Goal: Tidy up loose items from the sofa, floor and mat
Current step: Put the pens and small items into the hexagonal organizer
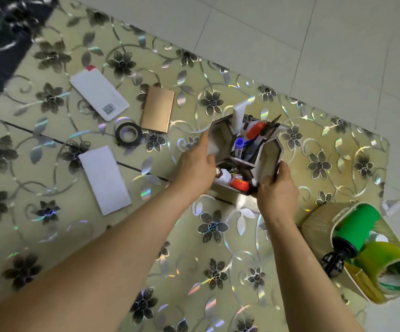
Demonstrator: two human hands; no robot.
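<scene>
Gripping a honeycomb desk organizer (pixel 244 152) from both sides, over the flowered mat (pixel 194 236): left hand (pixel 195 164) curling round the organizer's left wall, thumb lying along the rim of an empty hexagonal cell; right hand (pixel 277 188) wrapping the lower right corner, fingers hooking under another empty cell. Whether resting on the mat or lifting just clear of it, impossible to tell. Holding, in the middle cells, a red-capped marker (pixel 256 129), a blue-capped marker (pixel 239 144), a white tube (pixel 238 116) and dark scissor tips (pixel 274 122); in the near cells, a small white bottle (pixel 223 175) and a red round tin (pixel 239 184).

Lying loose on the mat to the left: a white flat pack with a red tab and QR label (pixel 98 94), a gold rectangular case (pixel 157 109) just beside it, a black tape roll (pixel 128 134) touching the gold case's lower corner, and a white box (pixel 104 179) well apart below.

Sitting at the mat's right edge: a green cylinder with a black knob (pixel 354 226), a yellow-green tape roll (pixel 390 269) just beside it, and a brown packing-tape roll (pixel 318 221) partly hiding behind them. Showing beyond the mat, pale floor tiles (pixel 314 44); at the upper left, a dark patterned fabric (pixel 5 27).
</scene>
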